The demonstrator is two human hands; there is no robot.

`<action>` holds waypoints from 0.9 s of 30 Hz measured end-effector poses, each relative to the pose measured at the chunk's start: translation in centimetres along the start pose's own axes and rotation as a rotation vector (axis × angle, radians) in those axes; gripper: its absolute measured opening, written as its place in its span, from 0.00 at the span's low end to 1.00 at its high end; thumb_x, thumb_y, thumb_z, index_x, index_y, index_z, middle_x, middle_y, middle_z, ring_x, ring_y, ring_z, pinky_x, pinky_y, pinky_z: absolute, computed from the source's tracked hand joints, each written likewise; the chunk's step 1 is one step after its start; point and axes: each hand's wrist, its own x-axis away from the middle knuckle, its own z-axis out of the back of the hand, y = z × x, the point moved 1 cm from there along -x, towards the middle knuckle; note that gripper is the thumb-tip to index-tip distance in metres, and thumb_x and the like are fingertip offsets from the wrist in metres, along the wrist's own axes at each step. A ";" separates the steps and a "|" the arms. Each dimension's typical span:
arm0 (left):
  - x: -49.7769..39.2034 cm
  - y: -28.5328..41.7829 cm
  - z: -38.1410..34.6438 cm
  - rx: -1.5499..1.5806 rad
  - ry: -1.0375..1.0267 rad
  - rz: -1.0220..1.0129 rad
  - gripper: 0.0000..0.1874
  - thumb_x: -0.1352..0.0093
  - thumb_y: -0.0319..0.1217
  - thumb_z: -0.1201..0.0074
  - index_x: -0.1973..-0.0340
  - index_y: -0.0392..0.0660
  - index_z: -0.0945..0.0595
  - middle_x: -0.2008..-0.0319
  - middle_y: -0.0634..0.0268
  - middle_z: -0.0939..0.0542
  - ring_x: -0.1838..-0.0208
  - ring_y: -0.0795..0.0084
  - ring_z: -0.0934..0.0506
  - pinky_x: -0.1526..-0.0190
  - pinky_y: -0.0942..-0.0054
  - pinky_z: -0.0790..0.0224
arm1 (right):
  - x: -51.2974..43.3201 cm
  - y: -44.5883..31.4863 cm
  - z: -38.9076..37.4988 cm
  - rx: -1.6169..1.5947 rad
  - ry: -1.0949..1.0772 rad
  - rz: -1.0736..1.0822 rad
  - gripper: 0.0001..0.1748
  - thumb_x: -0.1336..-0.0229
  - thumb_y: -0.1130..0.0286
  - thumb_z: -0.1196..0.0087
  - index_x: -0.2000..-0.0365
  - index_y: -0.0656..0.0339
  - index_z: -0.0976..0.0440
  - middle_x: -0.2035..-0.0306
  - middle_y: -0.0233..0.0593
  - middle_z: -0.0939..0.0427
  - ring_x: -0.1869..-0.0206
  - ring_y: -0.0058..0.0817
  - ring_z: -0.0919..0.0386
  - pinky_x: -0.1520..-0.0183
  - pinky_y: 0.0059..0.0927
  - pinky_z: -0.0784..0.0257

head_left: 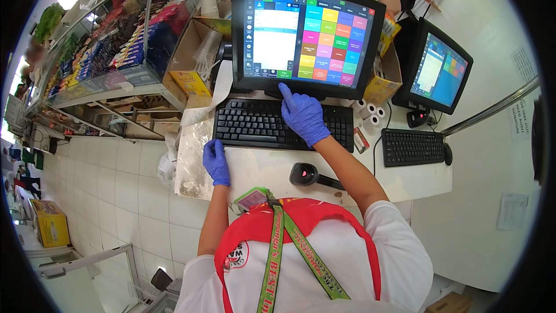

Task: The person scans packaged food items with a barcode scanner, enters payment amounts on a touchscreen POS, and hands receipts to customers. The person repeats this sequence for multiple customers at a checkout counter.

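My right hand (305, 115), in a blue glove, reaches over a black keyboard (249, 124) with its index finger stretched out. The fingertip is at the lower edge of a touchscreen monitor (299, 39), just below its picture; whether it touches cannot be told. Coloured tiles fill the right part of that screen and a pale list the left. My left hand (216, 163), gloved alike, rests with curled fingers by the keyboard's lower left corner; I see nothing in it. Below the keyboard lies a black barcode scanner (306, 175) with a red glow.
Paper rolls (371, 113) stand right of the keyboard. A second monitor (438, 67), keyboard (412, 148) and mouse (448, 154) are further right. Left are a receipt strip (204, 111), a cardboard box (191, 76) and a glass case (117, 48) of packets. Beyond the screen is a person's arm (391, 2).
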 end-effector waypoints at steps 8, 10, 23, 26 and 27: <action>-0.2 -0.6 0.1 -0.015 0.001 0.017 0.08 0.29 0.31 0.46 0.60 0.39 0.21 0.70 0.70 0.23 0.68 0.83 0.30 0.64 0.81 0.33 | -6.6 0.2 2.3 -0.211 0.138 -0.121 0.10 0.43 0.66 0.49 0.61 0.57 0.27 0.80 0.40 0.25 0.76 0.40 0.23 0.73 0.43 0.29; -0.2 -0.7 0.0 -0.027 -0.003 0.029 0.08 0.29 0.31 0.46 0.60 0.39 0.21 0.70 0.70 0.23 0.68 0.83 0.29 0.64 0.81 0.33 | -9.1 0.0 3.2 -0.236 0.168 -0.149 0.12 0.44 0.67 0.50 0.59 0.57 0.26 0.80 0.40 0.24 0.77 0.40 0.23 0.73 0.43 0.29; -0.2 -1.2 0.0 0.027 0.003 -0.039 0.06 0.29 0.29 0.46 0.61 0.40 0.22 0.71 0.72 0.25 0.70 0.83 0.31 0.68 0.82 0.36 | -6.8 7.2 6.7 -0.118 0.296 -0.554 0.24 0.42 0.63 0.49 0.44 0.48 0.30 0.82 0.42 0.24 0.79 0.40 0.22 0.73 0.44 0.27; -0.2 -1.3 -0.1 0.006 -0.010 -0.048 0.06 0.29 0.29 0.46 0.61 0.40 0.22 0.71 0.72 0.25 0.70 0.83 0.31 0.68 0.82 0.36 | -4.7 11.4 8.1 -0.070 0.385 -0.692 0.24 0.41 0.63 0.51 0.43 0.48 0.31 0.78 0.46 0.21 0.77 0.43 0.21 0.72 0.44 0.27; -0.2 -1.2 -0.1 0.010 -0.011 -0.047 0.06 0.29 0.29 0.46 0.61 0.40 0.22 0.71 0.72 0.25 0.70 0.83 0.31 0.68 0.82 0.36 | -4.3 12.2 8.4 -0.047 0.362 -0.733 0.23 0.41 0.63 0.52 0.44 0.48 0.31 0.76 0.47 0.20 0.76 0.44 0.21 0.72 0.44 0.27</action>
